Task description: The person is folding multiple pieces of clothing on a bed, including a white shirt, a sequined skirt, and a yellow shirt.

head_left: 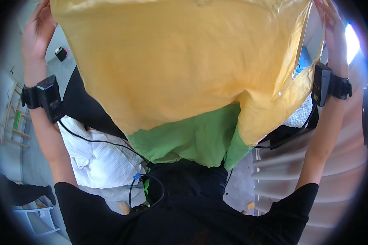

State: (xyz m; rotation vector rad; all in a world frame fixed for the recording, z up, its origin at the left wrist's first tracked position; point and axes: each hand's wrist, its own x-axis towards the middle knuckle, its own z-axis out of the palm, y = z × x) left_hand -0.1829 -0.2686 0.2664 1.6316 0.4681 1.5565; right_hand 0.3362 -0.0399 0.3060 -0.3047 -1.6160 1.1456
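Note:
A large yellow cloth (pixel 184 61) with a green part (pixel 188 132) along its lower side is spread out in front of me. My left hand (pixel 39 30) is raised at its upper left corner, and my right hand (pixel 334 30) is raised at the upper right. Both hands appear to pinch the cloth's edges, though the fingertips are partly cut off by the top of the picture. On the right, the fabric sags into folds, with a narrow strip hanging by my right wrist. The lower green edge falls against my black top.
A crumpled white cloth (pixel 96 157) lies at left, beside a black surface (pixel 90 106). Pale curtains (pixel 306 171) hang on the right. Cables run from the black wrist devices (pixel 50 99). A wooden rack (pixel 16 118), a white stool (pixel 37 218) and another person's leg (pixel 28 194) show far left.

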